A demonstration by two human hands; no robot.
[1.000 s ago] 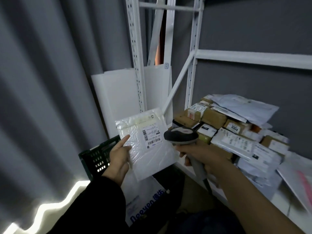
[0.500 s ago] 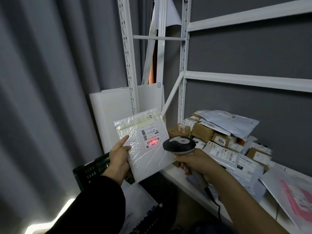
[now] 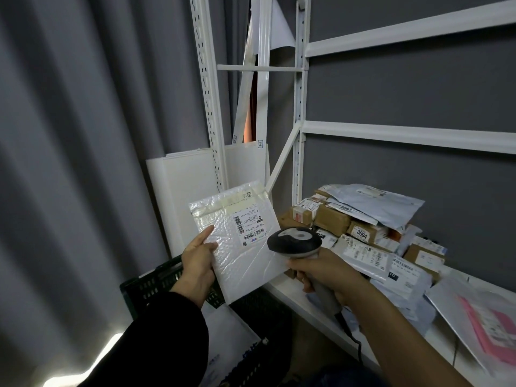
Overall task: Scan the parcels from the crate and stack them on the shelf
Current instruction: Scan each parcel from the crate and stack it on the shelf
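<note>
The left hand (image 3: 198, 266) pinches the white plastic bubble mailer (image 3: 245, 263) by one edge; the right hand (image 3: 326, 275) grips the grey handheld scanner (image 3: 294, 243). Laid on the loose heap of brown and white parcels (image 3: 332, 219), the slick mailer may slide off.

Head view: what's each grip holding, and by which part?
Left-hand grip holds the white bubble mailer by its left edge, thumb on front; right-hand grip holds the barcode scanner by its handle.

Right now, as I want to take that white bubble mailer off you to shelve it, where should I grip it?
Probably the taped top flap, pinched from above. The bubble mailer is thin, flat and held roughly upright; the left hand grips its left edge, and the scanner in the right hand crowds its lower right.
</note>
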